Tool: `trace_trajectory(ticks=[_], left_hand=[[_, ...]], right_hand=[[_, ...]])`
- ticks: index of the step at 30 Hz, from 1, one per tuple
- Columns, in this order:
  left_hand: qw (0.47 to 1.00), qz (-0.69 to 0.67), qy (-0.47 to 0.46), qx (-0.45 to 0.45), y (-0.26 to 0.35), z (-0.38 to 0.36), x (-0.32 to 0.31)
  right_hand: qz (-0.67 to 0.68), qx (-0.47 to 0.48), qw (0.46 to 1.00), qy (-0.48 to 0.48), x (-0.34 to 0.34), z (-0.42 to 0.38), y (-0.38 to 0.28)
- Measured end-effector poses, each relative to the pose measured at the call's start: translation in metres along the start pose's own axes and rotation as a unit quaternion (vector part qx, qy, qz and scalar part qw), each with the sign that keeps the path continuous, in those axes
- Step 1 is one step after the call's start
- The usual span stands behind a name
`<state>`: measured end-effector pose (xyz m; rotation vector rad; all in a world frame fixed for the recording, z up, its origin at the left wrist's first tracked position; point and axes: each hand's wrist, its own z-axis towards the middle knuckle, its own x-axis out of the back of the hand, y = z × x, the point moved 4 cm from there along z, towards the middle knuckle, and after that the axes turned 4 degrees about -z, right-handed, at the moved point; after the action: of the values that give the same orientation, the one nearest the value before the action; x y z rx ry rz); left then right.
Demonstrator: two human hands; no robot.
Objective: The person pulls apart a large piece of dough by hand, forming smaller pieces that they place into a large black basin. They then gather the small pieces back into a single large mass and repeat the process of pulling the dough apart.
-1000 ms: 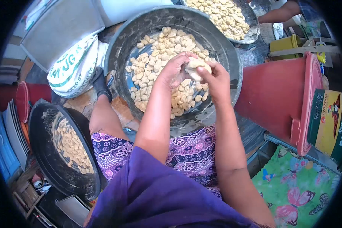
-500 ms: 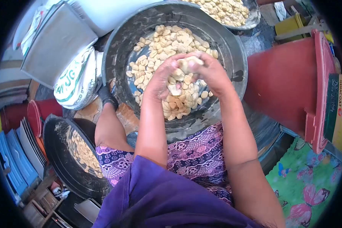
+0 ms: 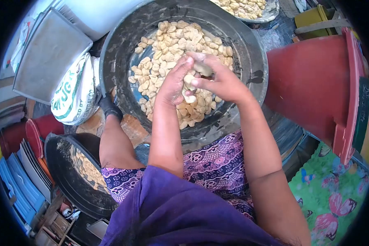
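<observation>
Your left hand (image 3: pixel 174 83) and right hand (image 3: pixel 226 80) grip a dough lump (image 3: pixel 189 82) between them, above other dough pieces (image 3: pixel 187 37). It's probably light, soft and easily torn: cradle it low, pinch lightly.

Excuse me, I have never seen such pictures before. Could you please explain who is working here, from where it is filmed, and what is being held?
There is no machine here: these are a person's own bare hands. The camera is worn on the head and looks forward and down, so you see the arms stretching away from you.

The left hand and the right hand are above a large dark basin. Between them they hold pale, soft-looking material; the fingers partly hide its shape. Many pale, rounded pieces lie in the basin. To the right is a big red bin, to the left a white sack.
</observation>
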<state>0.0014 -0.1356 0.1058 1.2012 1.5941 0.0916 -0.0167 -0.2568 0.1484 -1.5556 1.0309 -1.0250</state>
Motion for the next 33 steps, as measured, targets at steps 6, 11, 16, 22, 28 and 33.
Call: trace_trajectory(ticks=[6, 11, 16, 22, 28, 33], left_hand=[[0.998, -0.044, 0.045, 0.016, 0.007, -0.006, -0.002], [0.999, 0.004, 0.05, -0.001, 0.002, -0.002, -0.002], [0.996, -0.071, 0.039, -0.049, 0.006, 0.003, 0.018], [0.965, -0.256, -0.01, -0.053, 0.001, 0.006, 0.0], [0.986, 0.062, 0.028, -0.153, 0.036, -0.009, 0.057], [0.889, 0.448, 0.082, 0.053, -0.011, 0.012, 0.069]], right_hand=[[-0.288, -0.052, 0.956, 0.035, 0.021, -0.001, -0.007], [-0.203, 0.113, 0.97, 0.074, 0.006, 0.005, 0.001], [0.063, -0.075, 0.984, 0.149, 0.041, -0.001, -0.01], [-0.08, 0.03, 0.995, 0.041, -0.017, 0.001, 0.008], [-0.134, -0.179, 0.968, -0.109, 0.017, -0.002, 0.018], [-0.128, -0.129, 0.98, 0.075, 0.037, -0.001, 0.017]])
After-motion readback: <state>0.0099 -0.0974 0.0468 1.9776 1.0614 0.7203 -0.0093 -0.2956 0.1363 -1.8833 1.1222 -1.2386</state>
